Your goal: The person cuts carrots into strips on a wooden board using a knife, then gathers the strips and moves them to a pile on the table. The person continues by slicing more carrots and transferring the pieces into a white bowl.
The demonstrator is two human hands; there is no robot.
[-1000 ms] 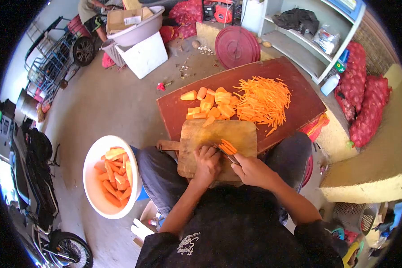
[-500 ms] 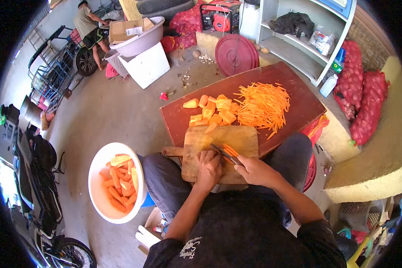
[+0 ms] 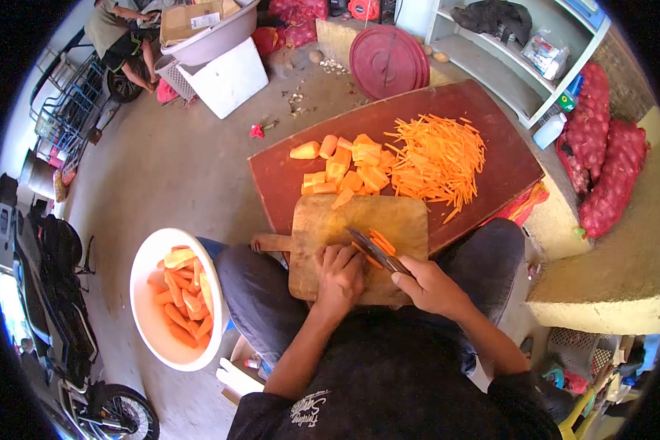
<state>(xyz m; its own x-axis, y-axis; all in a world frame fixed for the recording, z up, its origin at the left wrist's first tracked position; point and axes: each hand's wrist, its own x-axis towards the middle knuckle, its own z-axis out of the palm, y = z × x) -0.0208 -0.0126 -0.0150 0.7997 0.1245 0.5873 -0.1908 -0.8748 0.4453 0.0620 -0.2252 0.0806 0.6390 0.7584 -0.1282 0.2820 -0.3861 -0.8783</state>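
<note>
A wooden cutting board [image 3: 319,220] with a handle lies across my lap, against a dark red board. My left hand [image 3: 340,273] presses down on it with curled fingers around a carrot piece, mostly hidden beneath them. My right hand [image 3: 431,284] grips a dark-bladed knife [image 3: 374,248], its blade slanting beside my left fingertips. A few cut carrot strips [image 3: 381,240] lie along the blade's far side. Beyond the cutting board are peeled carrot chunks [image 3: 372,178] and a heap of carrot matchsticks [image 3: 440,161].
The red board [image 3: 279,172] carries the carrots. A white tub [image 3: 141,308] of peeled carrots [image 3: 187,297] stands at my left. Motorbike [image 3: 51,293] far left; red mesh sacks [image 3: 614,176] and a shelf [image 3: 484,70] at right. A person [image 3: 117,37] bends at the back left.
The view has shifted, so the background sits higher and further left. The knife is tilted more, and its blade shows broader beside the strips. Both hands stay on the cutting board.
</note>
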